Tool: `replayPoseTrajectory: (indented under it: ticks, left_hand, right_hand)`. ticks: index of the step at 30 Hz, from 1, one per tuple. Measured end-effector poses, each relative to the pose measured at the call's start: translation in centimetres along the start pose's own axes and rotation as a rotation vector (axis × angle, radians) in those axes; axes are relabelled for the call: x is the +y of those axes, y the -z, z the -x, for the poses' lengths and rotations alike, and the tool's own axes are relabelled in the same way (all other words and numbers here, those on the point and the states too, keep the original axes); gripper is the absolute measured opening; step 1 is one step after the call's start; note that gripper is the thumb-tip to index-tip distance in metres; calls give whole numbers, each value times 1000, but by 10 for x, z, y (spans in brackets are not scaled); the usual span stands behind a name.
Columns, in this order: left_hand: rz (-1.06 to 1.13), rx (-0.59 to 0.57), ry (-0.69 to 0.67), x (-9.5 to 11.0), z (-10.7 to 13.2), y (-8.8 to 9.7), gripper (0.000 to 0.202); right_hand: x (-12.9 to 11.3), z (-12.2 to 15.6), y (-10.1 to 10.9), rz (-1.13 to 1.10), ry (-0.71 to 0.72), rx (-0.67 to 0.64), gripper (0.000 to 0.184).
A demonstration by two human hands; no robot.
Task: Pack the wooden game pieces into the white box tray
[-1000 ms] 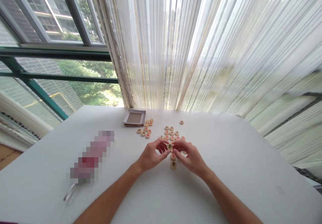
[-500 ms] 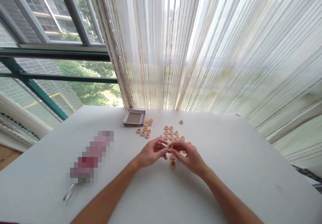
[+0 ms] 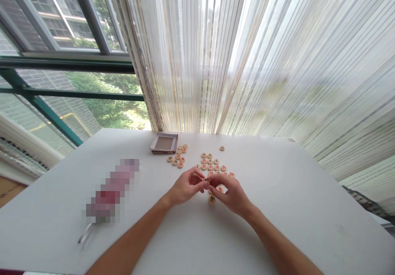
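My left hand and my right hand meet above the white table. Pinched between their fingertips is one small round Chinese chess piece, mostly covered by the fingers and turned so that little of its face shows. Just below the hands lies a chess piece with a black character. A red-marked piece shows between my right thumb and fingers, lying beneath. Beyond the hands, several pieces with red and black characters lie close together in rows, some partly hidden.
A shallow open box sits at the table's far edge, with a loose group of pieces beside it. One piece lies alone farther back. At left is a pixelated pinkish object with a strap. A striped curtain hangs behind.
The held piece has tilted: its black character faced me before and is now mostly out of sight. Both hands stay in nearly the same place, fingers closer round the piece.
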State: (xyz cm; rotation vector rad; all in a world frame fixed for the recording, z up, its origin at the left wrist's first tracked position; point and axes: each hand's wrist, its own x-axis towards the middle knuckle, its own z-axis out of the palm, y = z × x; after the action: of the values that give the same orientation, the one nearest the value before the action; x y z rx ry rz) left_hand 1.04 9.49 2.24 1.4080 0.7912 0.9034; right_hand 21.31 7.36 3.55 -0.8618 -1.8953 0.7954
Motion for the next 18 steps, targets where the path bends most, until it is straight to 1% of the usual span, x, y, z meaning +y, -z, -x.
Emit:
replayPoseTrajectory:
  ticks: [8,13,18]
  left_hand:
    - [-131,69,-80,5,3,-4,30]
    - [-137,59,-115,7,2,-4,30]
    - [-127,45,-105,5,0,-1,33]
  right_hand:
    - [0,0,-2,-7,13,-13,14]
    - [2,1,0,-36,-46,-29,17]
    - [6,0,2,-74,-109,-28,22]
